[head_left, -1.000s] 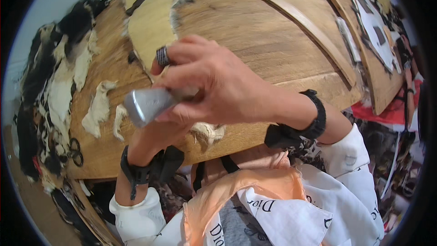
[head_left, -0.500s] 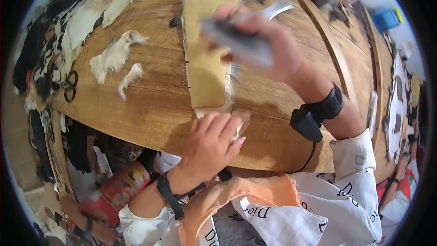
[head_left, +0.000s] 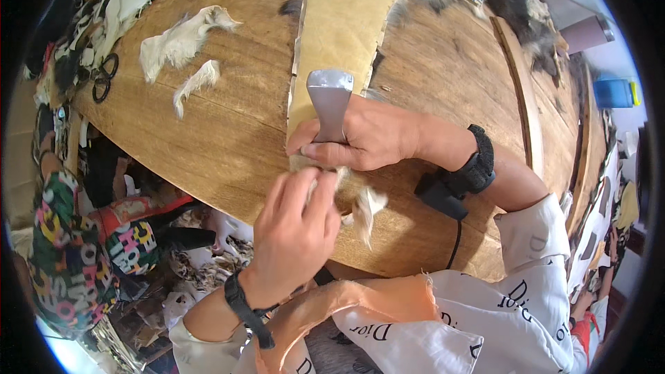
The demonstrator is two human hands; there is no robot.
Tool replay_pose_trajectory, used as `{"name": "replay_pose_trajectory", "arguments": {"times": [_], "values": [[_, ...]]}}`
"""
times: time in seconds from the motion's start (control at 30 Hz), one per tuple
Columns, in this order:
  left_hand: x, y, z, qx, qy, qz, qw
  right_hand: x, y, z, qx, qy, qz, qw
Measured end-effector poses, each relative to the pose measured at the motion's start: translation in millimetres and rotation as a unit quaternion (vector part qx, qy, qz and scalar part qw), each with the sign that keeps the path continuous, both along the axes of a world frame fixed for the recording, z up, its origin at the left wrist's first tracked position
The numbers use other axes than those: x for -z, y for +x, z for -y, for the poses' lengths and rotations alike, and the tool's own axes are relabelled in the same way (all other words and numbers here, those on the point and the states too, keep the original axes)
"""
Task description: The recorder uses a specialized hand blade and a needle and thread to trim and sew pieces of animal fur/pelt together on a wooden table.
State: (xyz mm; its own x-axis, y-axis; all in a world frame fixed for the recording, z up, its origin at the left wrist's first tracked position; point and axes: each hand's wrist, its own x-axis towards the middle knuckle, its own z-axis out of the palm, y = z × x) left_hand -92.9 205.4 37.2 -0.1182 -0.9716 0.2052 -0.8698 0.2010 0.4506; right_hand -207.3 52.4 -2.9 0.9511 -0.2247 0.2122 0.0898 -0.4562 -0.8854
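Note:
A tan, curved flat pattern piece (head_left: 339,21) runs down the wooden table, with fur (head_left: 433,0) showing along its edge. My right hand (head_left: 384,131) is closed around a silver metal tool with a flared end (head_left: 330,100), over the pattern's near end; its lower part is hidden by my fingers. Just below, my left hand (head_left: 294,225) has its fingers curled on a bit of pale fur hide (head_left: 339,176) at that same end. A small white-and-tan fur scrap (head_left: 367,211) lies right of my left fingers.
Two white fur scraps (head_left: 183,41) lie on the left of the wooden table (head_left: 228,118), with black-handled scissors (head_left: 105,77) near its edge. Wooden strips (head_left: 519,97) lie at right. Hides are heaped along the far left. A person in a patterned garment (head_left: 73,256) is at lower left.
My right hand has come down and toward me with the metal tool, beside my left hand. A fur scrap now lies right of my left hand. The whole view has shifted.

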Motion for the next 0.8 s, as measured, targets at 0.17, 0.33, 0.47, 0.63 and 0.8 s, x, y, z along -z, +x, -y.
{"name": "replay_pose_trajectory", "arguments": {"times": [0.17, 0.33, 0.47, 0.63, 0.8], "values": [[19, -6, 0, 0.012, 0.02, 0.097, 0.995, 4, -3, -1, 0.013, -0.037, -0.002, 0.999], [14, -17, 2, 0.047, 0.016, 0.275, 0.96, 6, -4, -5, 0.03, -0.025, 0.016, 0.999], [27, -9, 0, 0.071, -0.01, 0.238, 0.969, 11, -2, -8, 0.051, -0.047, 0.025, 0.997], [30, 2, 0, 0.03, -0.033, 0.151, 0.987, 5, -10, -5, 0.025, -0.018, 0.018, 0.999], [26, 3, 4, -0.037, -0.014, 0.016, 0.999, 7, -17, -3, -0.024, 0.03, 0.018, 0.999]]}}
